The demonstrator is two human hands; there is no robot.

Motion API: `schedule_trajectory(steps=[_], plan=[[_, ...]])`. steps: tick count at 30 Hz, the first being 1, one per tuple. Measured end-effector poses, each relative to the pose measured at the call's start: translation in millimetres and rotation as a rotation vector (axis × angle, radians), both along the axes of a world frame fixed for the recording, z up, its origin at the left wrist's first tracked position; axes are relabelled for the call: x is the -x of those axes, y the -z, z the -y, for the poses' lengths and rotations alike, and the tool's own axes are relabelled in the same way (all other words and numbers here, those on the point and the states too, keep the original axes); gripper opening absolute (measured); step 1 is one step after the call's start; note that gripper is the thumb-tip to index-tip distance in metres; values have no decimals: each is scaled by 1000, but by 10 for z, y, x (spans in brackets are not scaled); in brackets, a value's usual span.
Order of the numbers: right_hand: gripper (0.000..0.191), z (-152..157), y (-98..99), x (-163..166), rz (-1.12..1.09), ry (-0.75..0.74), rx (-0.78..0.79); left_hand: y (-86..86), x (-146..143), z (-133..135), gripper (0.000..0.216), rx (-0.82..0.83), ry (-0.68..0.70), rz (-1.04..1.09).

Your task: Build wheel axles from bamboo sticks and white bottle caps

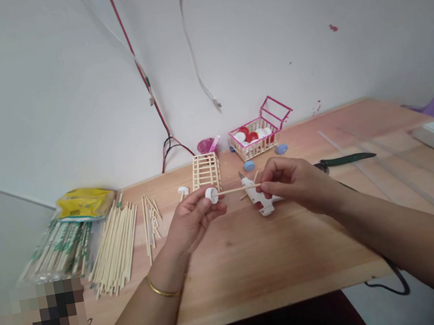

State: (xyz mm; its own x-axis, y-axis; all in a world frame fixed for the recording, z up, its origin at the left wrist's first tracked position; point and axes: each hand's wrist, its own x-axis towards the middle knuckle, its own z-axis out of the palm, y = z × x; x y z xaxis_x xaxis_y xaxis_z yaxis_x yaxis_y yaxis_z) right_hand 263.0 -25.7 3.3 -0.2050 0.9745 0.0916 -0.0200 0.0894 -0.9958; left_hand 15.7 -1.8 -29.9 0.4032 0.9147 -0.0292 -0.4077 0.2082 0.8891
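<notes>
My left hand (191,221) pinches a small white bottle cap (211,195) above the wooden table (258,256). A thin wooden stick (238,189) runs from the cap to my right hand (294,182), whose fingertips pinch its other end. Both hands hover over the table's middle. Just beneath the right hand lies a white glue gun (259,200).
Loose wooden sticks (116,247) and packed bundles (56,249) lie at the left beside a yellow packet (85,202). A stick ladder frame (205,171), a pink basket of caps (257,138), blue caps (249,166), a dark tool (345,160) and clear glue rods (369,169) sit behind and right.
</notes>
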Motion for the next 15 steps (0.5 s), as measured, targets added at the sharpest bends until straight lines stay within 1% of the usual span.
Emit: schedule_trajectory(steps=[8, 15], plan=[[20, 24, 14, 0, 32, -4, -60, 21, -28, -6, 27, 23, -19, 5], [20, 31, 3, 12, 39, -12, -66, 36, -32, -13, 30, 14, -25, 1]])
